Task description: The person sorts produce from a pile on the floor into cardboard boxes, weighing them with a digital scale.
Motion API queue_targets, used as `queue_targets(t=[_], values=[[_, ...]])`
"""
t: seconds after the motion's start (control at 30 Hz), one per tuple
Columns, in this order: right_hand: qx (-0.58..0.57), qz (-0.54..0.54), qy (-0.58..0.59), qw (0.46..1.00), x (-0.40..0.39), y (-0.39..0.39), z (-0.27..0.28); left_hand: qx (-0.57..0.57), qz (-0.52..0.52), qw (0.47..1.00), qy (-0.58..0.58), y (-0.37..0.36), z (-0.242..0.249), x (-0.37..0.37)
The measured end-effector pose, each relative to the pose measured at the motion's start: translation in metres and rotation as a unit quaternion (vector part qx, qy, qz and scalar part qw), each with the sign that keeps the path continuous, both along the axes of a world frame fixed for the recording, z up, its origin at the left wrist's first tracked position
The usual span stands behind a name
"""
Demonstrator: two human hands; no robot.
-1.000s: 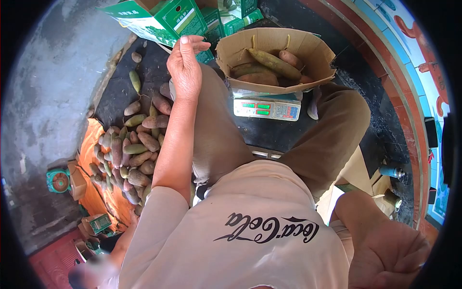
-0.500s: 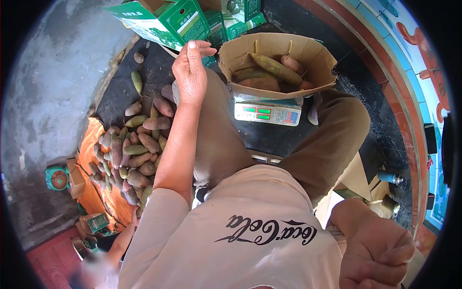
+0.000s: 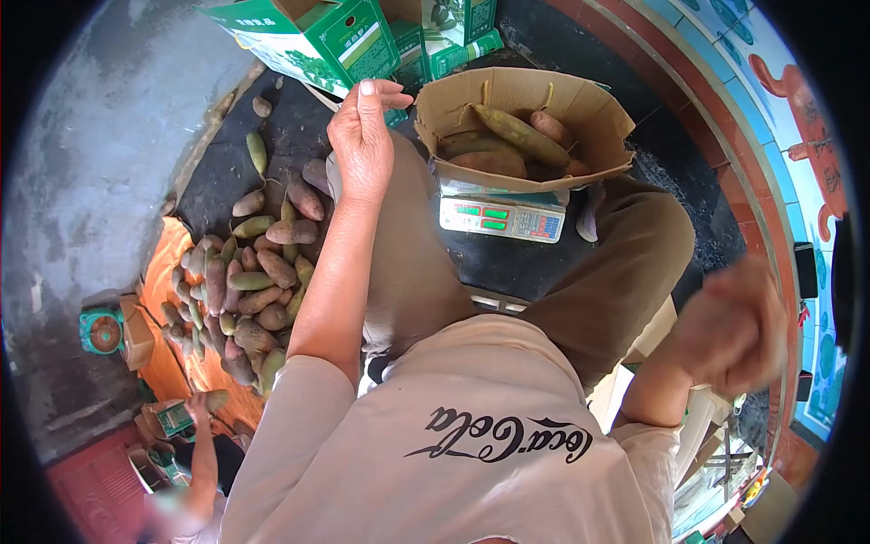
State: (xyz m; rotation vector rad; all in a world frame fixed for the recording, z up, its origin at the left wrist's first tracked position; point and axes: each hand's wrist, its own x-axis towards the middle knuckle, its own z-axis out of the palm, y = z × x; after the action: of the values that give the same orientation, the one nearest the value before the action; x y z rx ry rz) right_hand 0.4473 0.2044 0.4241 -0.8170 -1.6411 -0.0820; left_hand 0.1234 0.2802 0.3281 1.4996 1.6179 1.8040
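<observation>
My left hand (image 3: 361, 140) is held above my knee with its thumb up and fingers stretched out, nothing in them. Its fingertips are near the left side of an open cardboard box (image 3: 535, 179). Several green and reddish radishes (image 3: 521, 133) lie inside the box. That box sits on a digital scale (image 3: 498, 218) with lit green digits, between my legs. My right hand (image 3: 729, 331) is raised at the right, away from the box, and too blurred for its fingers to show.
A heap of loose radishes (image 3: 258, 281) spreads over an orange sheet (image 3: 168, 263) at left. Green printed cartons (image 3: 349, 41) stand at the back. A small green fan (image 3: 101, 332) is by the wall. Lower left, another person's hand (image 3: 198, 408) holds a radish.
My right hand has swung upward from the lower right corner. My left hand has stayed almost still. At lower left, the other person's arm has moved and a radish now shows in the hand.
</observation>
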Motion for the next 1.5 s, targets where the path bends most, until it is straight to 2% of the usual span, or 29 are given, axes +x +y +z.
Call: queue_targets(t=[0.1,0.23,0.33,0.43,0.47,0.6,0.77,0.97,1.3,1.4,1.5], values=[[-0.064,-0.066,-0.049,0.995,-0.015,0.045,-0.017,-0.002,0.002,1.000,-0.009,-0.001,0.001,0.002],[-0.199,-0.001,-0.097,0.975,-0.016,0.092,-0.063,-0.021,-0.007,1.000,-0.007,-0.002,0.001,0.002],[-0.230,-0.022,-0.254,0.939,-0.019,0.098,-0.106,-0.022,-0.008,1.000,-0.006,-0.001,0.000,0.002],[-0.239,0.026,-0.372,0.896,-0.019,0.095,-0.135,-0.022,-0.006,1.000,0.001,-0.002,0.001,0.002],[-0.289,0.043,-0.407,0.866,-0.018,0.092,-0.139,-0.021,-0.007,1.000,0.002,-0.002,0.001,0.002],[-0.317,0.068,-0.409,0.853,-0.019,0.091,-0.149,-0.002,-0.012,0.999,-0.052,0.001,0.001,0.002],[-0.352,0.073,-0.401,0.843,-0.024,0.086,-0.149,0.009,-0.016,0.998,-0.064,0.000,-0.004,0.000],[-0.319,0.074,-0.348,0.879,-0.029,0.087,-0.143,0.020,-0.016,0.997,-0.073,0.003,-0.006,0.002],[-0.302,0.049,-0.329,0.893,-0.028,0.088,-0.141,0.008,-0.033,0.998,-0.048,0.003,-0.006,0.005],[-0.290,0.042,-0.320,0.901,-0.028,0.089,-0.142,0.014,-0.028,0.997,-0.068,0.005,-0.005,0.008],[-0.283,0.041,-0.317,0.904,-0.027,0.090,-0.144,0.042,-0.054,0.989,-0.134,0.004,-0.007,0.005]])
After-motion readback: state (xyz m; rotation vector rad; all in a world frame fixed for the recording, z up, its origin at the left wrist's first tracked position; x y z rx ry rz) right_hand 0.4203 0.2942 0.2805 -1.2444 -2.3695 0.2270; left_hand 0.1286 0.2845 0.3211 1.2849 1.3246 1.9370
